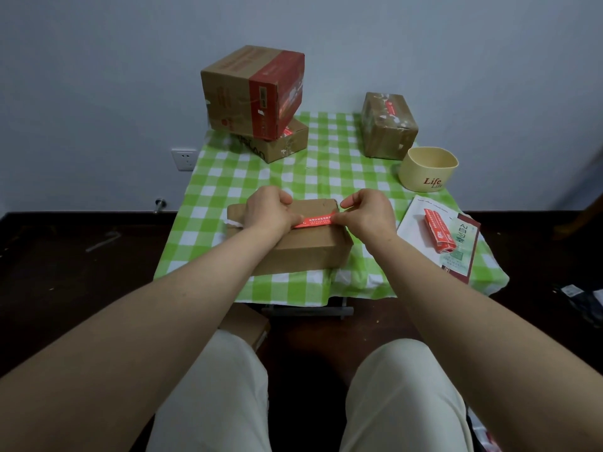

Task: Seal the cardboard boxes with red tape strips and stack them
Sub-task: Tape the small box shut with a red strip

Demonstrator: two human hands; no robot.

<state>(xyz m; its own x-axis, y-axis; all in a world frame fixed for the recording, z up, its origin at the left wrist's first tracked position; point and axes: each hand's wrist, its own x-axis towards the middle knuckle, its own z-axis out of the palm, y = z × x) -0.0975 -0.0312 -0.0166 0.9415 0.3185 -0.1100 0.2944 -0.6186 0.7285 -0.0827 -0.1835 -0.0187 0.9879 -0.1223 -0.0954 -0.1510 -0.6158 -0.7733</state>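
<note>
Beyond cream-trousered knees (225, 386), the left hand (270, 210) and right hand (367, 216) each pinch one end of the red tape strip (315, 220). Its length runs left-right across the flat brown cardboard box (306, 251) top.

We are looking at plain matt brown cardboard on the near box (303, 252), its surface slightly rough and scuffed. Across its top the red tape strip (316, 221) is showing a smooth, faintly glossy face with white print. The tablecloth (228, 177) is looking like thin cloth, checked green and white and creasing at its near edge. At eleven o'clock the large box (228, 93) is wearing a red printed band, smoother than the bare card beside it. At one o'clock the small box (388, 128) is gleaming under wrinkled clear tape. At two o'clock the cream tub (424, 174) is looking like smooth matt plastic. At three o'clock the spare red strips (437, 233) are shining slightly on a white paper sheet (412, 220).
</note>
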